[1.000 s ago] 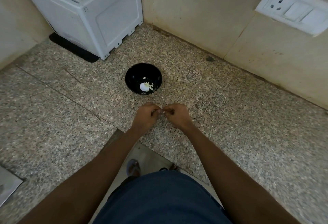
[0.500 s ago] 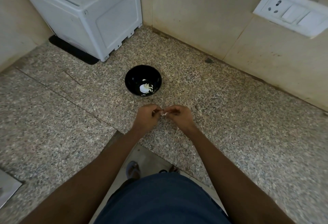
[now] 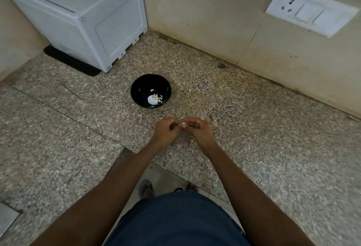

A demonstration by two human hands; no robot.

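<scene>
Nearest the camera, below the grip, are a blue cloth garment [image 3: 175, 220] and a sandalled foot [image 3: 145, 189] on the floor. Both forearms reach out over the speckled grey granite tabletop [image 3: 254, 128]. The left hand [image 3: 165, 131] and right hand [image 3: 198, 130] meet fingertip to fingertip just above the stone. Each has its fingers curled, and the grip of both is clamped on a small pale clove-like piece [image 3: 183, 123] pinched between them. It is too small to tell what it is.

Just beyond the grip and slightly to its left stands a round black bowl [image 3: 140, 87] with white peeled pieces [image 3: 154, 99] in its bottom. Farther left of the grip, a white boxy appliance [image 3: 88, 21] sits on a black mat [image 3: 70, 61]. Far to the right, a white switch plate [image 3: 310, 9] is fixed to the beige wall.
</scene>
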